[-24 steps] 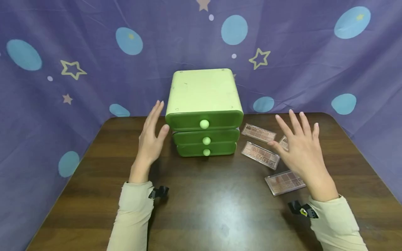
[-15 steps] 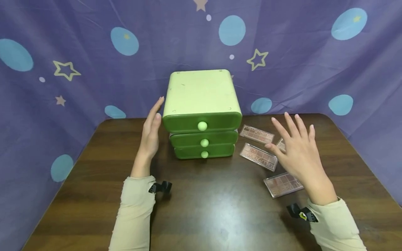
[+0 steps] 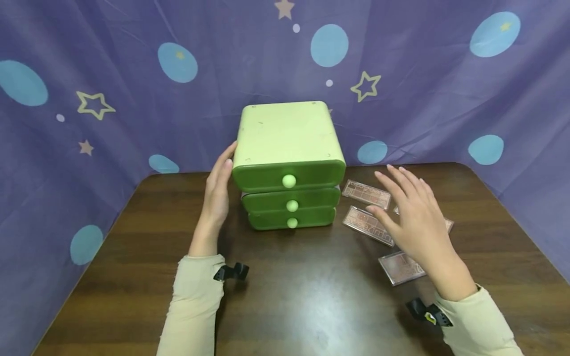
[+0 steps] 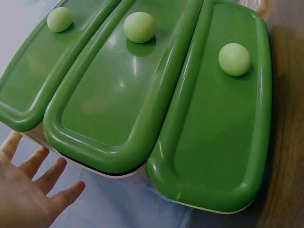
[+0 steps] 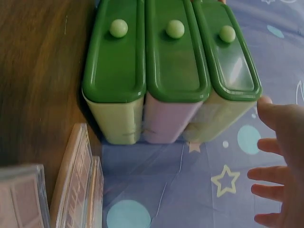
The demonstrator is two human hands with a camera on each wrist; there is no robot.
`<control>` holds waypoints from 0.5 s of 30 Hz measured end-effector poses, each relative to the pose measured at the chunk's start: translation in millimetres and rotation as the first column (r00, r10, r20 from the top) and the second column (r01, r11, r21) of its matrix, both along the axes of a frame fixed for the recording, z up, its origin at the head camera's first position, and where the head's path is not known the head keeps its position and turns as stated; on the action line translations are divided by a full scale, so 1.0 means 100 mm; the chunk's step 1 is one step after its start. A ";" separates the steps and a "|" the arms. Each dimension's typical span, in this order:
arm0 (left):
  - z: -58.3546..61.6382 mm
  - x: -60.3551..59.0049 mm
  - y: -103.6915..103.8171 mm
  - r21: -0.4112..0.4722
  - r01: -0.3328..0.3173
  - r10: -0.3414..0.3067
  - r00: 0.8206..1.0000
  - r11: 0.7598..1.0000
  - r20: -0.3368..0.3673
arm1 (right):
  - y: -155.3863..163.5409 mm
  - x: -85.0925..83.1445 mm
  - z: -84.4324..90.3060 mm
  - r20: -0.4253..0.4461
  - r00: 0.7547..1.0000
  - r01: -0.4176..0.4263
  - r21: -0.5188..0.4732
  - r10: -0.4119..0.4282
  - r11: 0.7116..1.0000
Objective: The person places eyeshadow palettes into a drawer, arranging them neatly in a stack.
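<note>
A pale green three-drawer box (image 3: 288, 143) with dark green drawer fronts (image 4: 142, 90) (image 5: 173, 57) and round knobs stands at the back of the brown table (image 3: 294, 291). All three drawers look shut. My left hand (image 3: 219, 190) (image 4: 28, 190) lies flat with straight fingers against the box's left side. My right hand (image 3: 411, 217) (image 5: 280, 161) hovers open, fingers spread, to the right of the box and above several clear eyeshadow palettes (image 3: 367, 225) (image 5: 78, 180). It holds nothing.
The palettes lie scattered on the table right of the box, one (image 3: 366, 193) close to the drawers, another (image 3: 400, 268) nearer me. A purple curtain (image 3: 111, 74) with blue dots and stars hangs behind and at both sides of the table.
My left hand moved right and forward from open air until it lies against the box's left side. My right hand drifted left and lower over the palettes.
</note>
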State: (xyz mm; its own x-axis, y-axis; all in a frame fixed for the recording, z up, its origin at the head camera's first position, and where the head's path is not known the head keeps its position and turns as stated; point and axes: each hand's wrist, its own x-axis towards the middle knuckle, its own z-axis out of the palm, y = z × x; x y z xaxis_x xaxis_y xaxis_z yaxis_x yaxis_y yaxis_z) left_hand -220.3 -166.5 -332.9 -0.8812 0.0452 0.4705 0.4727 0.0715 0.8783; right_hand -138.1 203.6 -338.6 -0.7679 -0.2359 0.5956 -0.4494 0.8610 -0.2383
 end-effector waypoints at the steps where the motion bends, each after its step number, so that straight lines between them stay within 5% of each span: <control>1: 0.00 0.01 -0.01 0.007 0.001 -0.001 1.000 1.000 0.008 | -0.03 0.00 -0.01 -0.037 0.999 -0.016 -0.028 0.015 0.999; 8: 0.02 0.02 -0.03 0.069 0.012 -0.017 0.997 0.998 0.069 | -0.27 0.01 0.01 -0.225 0.968 -0.166 -0.227 0.114 0.960; 15: 0.04 0.03 -0.04 0.076 -0.012 0.007 0.998 0.997 0.057 | -0.57 -0.03 0.08 -0.229 0.952 -0.270 -0.324 0.202 0.907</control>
